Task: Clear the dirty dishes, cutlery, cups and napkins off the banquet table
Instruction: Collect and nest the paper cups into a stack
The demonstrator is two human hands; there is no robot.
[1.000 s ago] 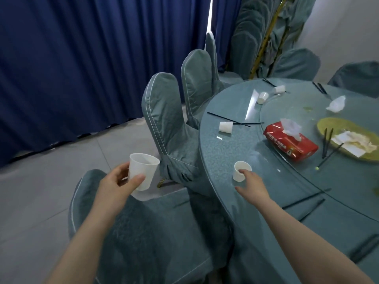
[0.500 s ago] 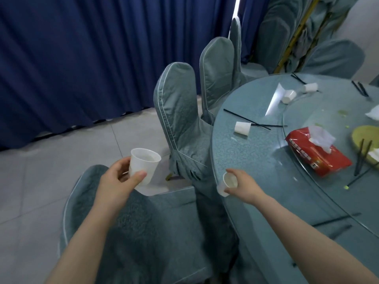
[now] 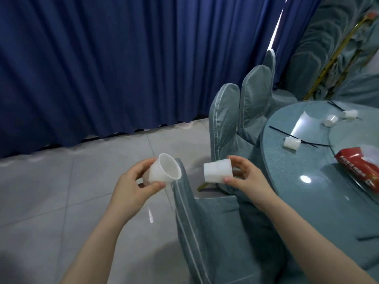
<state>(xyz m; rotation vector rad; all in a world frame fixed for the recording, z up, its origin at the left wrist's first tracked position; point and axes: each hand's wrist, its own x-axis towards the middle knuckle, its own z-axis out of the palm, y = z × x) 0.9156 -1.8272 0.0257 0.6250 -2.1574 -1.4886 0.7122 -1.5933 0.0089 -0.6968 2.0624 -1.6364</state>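
I am holding two light, crushable cups sideways above the chair (image 3: 205, 232): my left hand (image 3: 131, 187) fingers gripping one cup (image 3: 164, 171), my right hand (image 3: 246, 179) fingers pinching the other cup (image 3: 217, 171) at its rim.

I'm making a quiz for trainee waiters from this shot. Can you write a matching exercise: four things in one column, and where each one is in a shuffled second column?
Things:
1. cup with its opening facing the camera
2. cup held sideways
3. red tissue pack
4. black chopsticks

Places:
A. on the table, right edge of view
B. in the left hand
C. on the table beside a tipped-over cup
D. in the right hand

Pairs: 1-B, 2-D, 3-A, 4-C
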